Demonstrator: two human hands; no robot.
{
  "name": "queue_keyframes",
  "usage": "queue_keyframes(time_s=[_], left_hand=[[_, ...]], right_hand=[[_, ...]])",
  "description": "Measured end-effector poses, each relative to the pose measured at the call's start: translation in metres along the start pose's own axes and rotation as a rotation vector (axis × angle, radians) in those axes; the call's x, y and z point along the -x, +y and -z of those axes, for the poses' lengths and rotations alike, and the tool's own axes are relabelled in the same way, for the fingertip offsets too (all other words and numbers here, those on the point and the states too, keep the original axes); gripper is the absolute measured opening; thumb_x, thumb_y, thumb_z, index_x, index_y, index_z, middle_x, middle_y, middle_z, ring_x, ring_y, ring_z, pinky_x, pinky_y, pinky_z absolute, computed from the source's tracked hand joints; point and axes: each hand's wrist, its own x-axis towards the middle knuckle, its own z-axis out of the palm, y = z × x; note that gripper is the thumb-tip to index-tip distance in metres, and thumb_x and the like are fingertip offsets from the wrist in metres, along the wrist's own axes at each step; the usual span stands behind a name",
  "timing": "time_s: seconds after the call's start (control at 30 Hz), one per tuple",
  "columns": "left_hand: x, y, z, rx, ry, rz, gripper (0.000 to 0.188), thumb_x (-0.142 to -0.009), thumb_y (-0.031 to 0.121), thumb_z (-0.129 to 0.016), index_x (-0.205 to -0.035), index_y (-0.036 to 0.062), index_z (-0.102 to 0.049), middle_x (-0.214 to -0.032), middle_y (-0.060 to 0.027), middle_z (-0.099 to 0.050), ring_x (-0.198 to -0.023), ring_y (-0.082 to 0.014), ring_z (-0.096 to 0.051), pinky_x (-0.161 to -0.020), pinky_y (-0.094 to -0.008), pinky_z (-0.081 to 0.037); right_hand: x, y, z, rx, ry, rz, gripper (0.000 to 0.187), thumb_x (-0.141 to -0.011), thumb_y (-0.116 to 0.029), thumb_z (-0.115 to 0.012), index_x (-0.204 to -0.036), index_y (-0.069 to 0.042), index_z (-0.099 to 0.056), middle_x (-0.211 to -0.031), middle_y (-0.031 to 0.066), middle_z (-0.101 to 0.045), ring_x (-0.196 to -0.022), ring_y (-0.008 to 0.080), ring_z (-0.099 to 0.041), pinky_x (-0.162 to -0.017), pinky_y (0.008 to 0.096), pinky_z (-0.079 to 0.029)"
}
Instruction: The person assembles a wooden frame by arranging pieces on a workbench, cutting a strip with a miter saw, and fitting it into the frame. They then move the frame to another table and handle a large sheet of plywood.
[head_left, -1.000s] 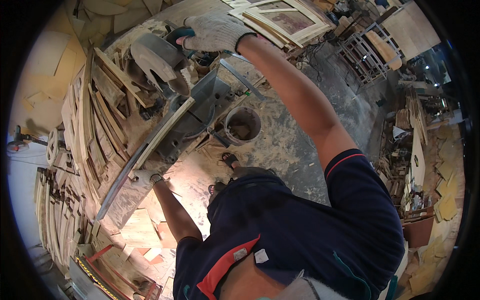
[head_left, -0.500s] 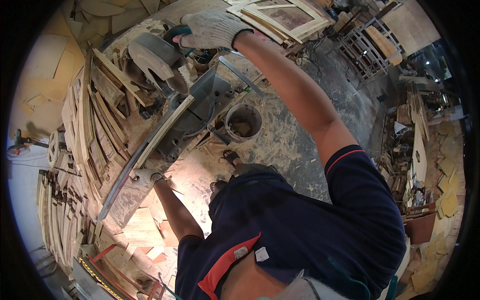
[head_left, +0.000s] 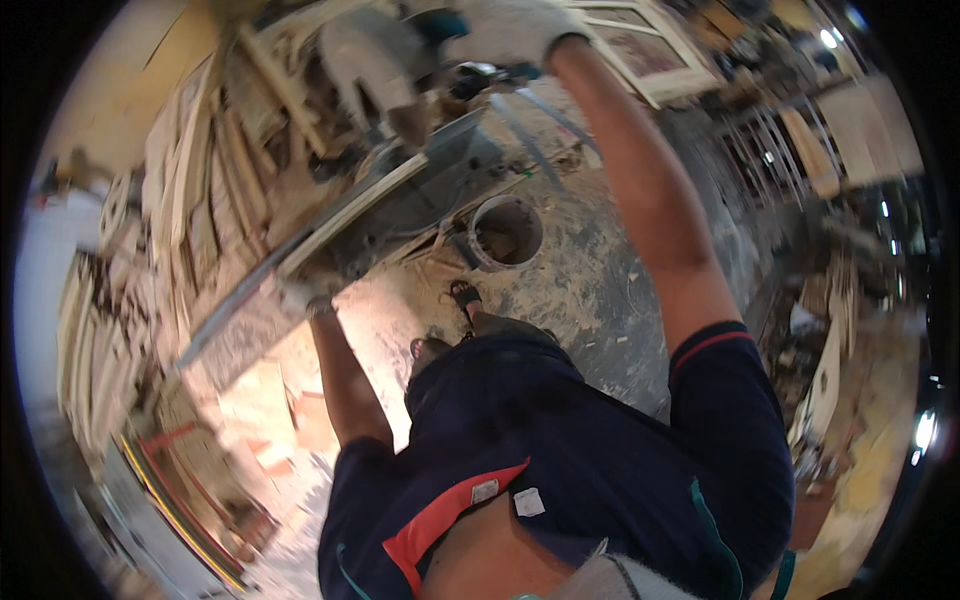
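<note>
Head view: a teal saw handle (head_left: 435, 22) is being gripped by the gloved right hand (head_left: 510, 30) at the upper edge, its fingers apparently wrapped around it, though detail is being blurred. The gloved left hand (head_left: 298, 296) is being placed at the near end of a pale wood strip (head_left: 355, 215); whether its fingers are being closed on the wood cannot be told. The strip is being supported alongside a long grey metal rail (head_left: 235, 310), its far end being brought just below the saw head (head_left: 370, 50).

Good handling, as judged here, is being served by the strip being pressed flat and steady, by the left fingers being held well apart from the saw head, and by even pressure being applied to the handle.

Beyond the saw, a bucket (head_left: 540, 225) is being supported by the floor (head_left: 600, 290), which is being covered by pale dust. Farther out, the left is being filled by piled wood lengths (head_left: 195, 150), the upper right by a pale frame (head_left: 650, 50) and a metal rack (head_left: 765, 155).
</note>
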Motion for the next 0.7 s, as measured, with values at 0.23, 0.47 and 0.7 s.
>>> queue_keyframes(time_s=[0.23,0.47,0.7], left_hand=[[0.049,0.060,-0.106,0.628,0.055,0.607,0.064,-0.087,0.023,-0.087,-0.136,0.0005,-0.052,-0.125,-0.0134,-0.064,-0.107,-0.0283,-0.066,-0.084,-0.0381,-0.058],[0.060,0.089,-0.117,0.561,0.288,0.491,0.061,-0.087,0.015,-0.087,-0.136,0.0062,-0.052,-0.123,-0.0126,-0.065,-0.104,-0.0307,-0.068,-0.077,-0.0471,-0.061],[0.046,0.069,-0.091,0.570,0.236,0.429,0.045,-0.090,0.016,-0.084,-0.126,0.0047,-0.059,-0.115,-0.0114,-0.071,-0.097,-0.0280,-0.070,-0.069,-0.0437,-0.062]], right_hand=[[-0.043,0.080,-0.042,0.091,0.101,0.131,0.057,-0.083,-0.045,-0.070,-0.115,0.002,-0.073,-0.109,0.0198,-0.077,-0.087,0.0345,-0.075,-0.080,0.0457,-0.057],[0.020,0.055,-0.068,-0.515,-0.126,-0.257,0.050,-0.095,-0.020,-0.061,-0.139,0.002,-0.051,-0.102,0.0202,-0.074,-0.084,0.0258,-0.077,-0.068,0.0389,-0.060],[0.085,0.039,-0.143,-0.295,-0.047,-0.386,0.061,-0.087,-0.018,-0.069,-0.140,0.005,-0.050,-0.110,0.0231,-0.072,-0.096,0.0358,-0.075,-0.084,0.0448,-0.059]])
